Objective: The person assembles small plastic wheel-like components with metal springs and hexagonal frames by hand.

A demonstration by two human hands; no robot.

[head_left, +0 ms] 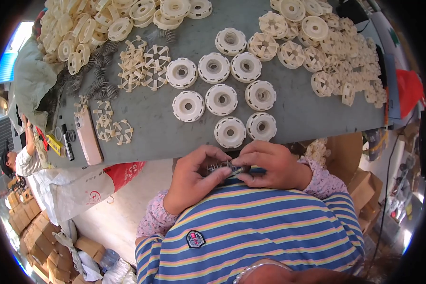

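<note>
Close to my body, just off the table's near edge, both hands meet at a metal coil spring (218,166). My left hand (196,177) is closed on it with thumb and fingers. From the other side my right hand (273,165) pinches its end; the fingers partly cover the spring, so I cannot tell whether a second piece is with it. Right beyond my hands stand several white round plastic hubs (230,132) with slotted rims, grouped on the grey table (149,113). Coils show in the centres of some of them.
Cream rings (120,29) are heaped at the far left, with dark springs (99,71) and spoked pieces (157,57) beside them. More spoked parts (322,83) pile up at the right. A phone (87,137) and a yellow box (56,145) lie near the left edge.
</note>
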